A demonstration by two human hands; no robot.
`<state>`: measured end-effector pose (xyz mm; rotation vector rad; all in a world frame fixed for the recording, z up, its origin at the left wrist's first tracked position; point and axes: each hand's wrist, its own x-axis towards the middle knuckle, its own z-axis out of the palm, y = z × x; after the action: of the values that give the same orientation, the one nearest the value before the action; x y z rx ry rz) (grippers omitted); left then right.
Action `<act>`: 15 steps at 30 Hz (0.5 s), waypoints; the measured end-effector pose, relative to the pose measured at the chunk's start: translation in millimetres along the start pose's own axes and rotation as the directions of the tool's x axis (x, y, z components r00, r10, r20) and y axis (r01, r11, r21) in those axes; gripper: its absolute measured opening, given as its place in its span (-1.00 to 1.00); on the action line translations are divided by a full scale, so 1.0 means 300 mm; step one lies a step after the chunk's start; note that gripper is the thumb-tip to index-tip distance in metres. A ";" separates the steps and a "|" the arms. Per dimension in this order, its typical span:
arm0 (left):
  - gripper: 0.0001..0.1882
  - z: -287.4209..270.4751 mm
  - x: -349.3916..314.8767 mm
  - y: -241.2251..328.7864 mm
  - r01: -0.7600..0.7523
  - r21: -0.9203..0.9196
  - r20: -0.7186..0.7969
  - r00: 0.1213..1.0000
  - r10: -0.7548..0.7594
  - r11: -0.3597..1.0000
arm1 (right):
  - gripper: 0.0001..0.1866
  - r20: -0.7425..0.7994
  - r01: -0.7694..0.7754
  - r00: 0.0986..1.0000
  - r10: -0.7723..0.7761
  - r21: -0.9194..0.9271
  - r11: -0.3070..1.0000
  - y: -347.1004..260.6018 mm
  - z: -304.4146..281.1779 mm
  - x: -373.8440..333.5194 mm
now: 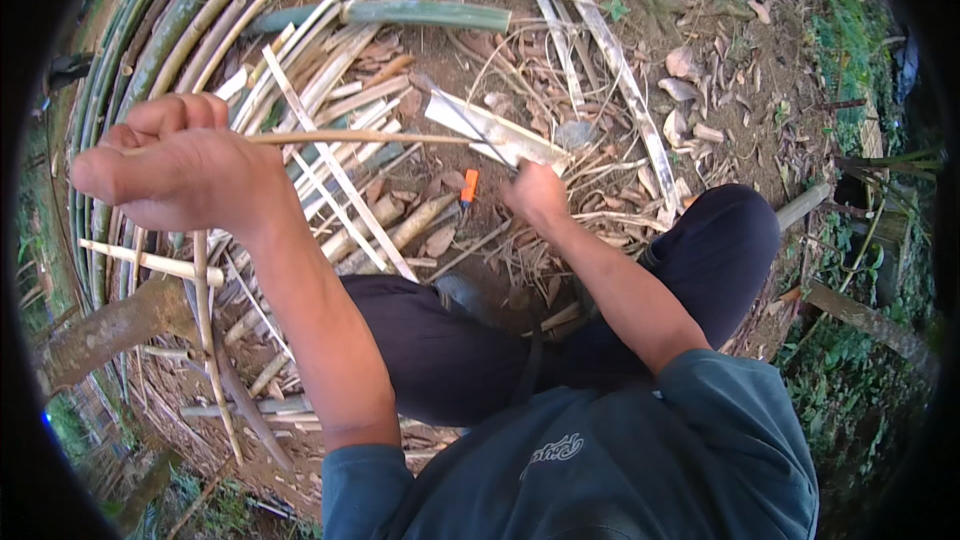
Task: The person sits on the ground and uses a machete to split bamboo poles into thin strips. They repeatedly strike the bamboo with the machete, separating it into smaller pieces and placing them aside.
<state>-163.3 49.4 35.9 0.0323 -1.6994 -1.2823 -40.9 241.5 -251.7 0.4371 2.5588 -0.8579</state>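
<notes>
Your left hand (180, 165) is raised at the left of the view, clenched around one end of a thin bamboo strip (370, 138). The strip runs level from that fist to the right, where its other end meets the blade (495, 130) of a broad knife. Your right hand (535, 195) is closed on the knife's handle, just near of the blade, above your dark-trousered knees (450, 340). The strip therefore spans the gap between both hands, with the blade at its right end. To shave the strip well, keep it taut and straight with the left fist, hold the blade at a shallow angle to the strip's surface, and draw the strip rather than force the knife; a steep angle is likely to bite in and split the fibre. Keep the left fingers well back from the cutting edge, and keep the edge turned away from your knees. Whether the blade is already cutting into the strip or only resting on it cannot be told from this view. Cut slats (340, 180) lie on the ground beyond the hands, green poles (160, 30) lie far left, and a small orange object (468, 186) lies just left of the right hand.
</notes>
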 end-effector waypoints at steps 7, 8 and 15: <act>-0.25 -0.038 0.002 -0.031 -0.057 0.136 -0.059 0.996 0.065 0.989 | -0.59 0.043 0.051 0.998 -0.055 0.094 0.994 -0.166 -0.091 -0.113; -0.27 -0.023 0.006 -0.027 -0.034 0.106 -0.075 0.996 0.042 0.994 | -0.59 0.008 0.061 0.998 -0.061 0.065 0.996 -0.152 -0.079 -0.100; -0.31 -0.029 0.001 -0.023 -0.085 0.046 -0.039 0.995 0.086 0.995 | -0.55 -0.011 -0.043 0.999 0.042 -0.066 0.997 0.129 0.120 0.034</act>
<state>-160.8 39.8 30.9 0.0117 -1.6763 -1.1732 -23.9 250.1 -301.9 0.4748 2.5692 -0.7560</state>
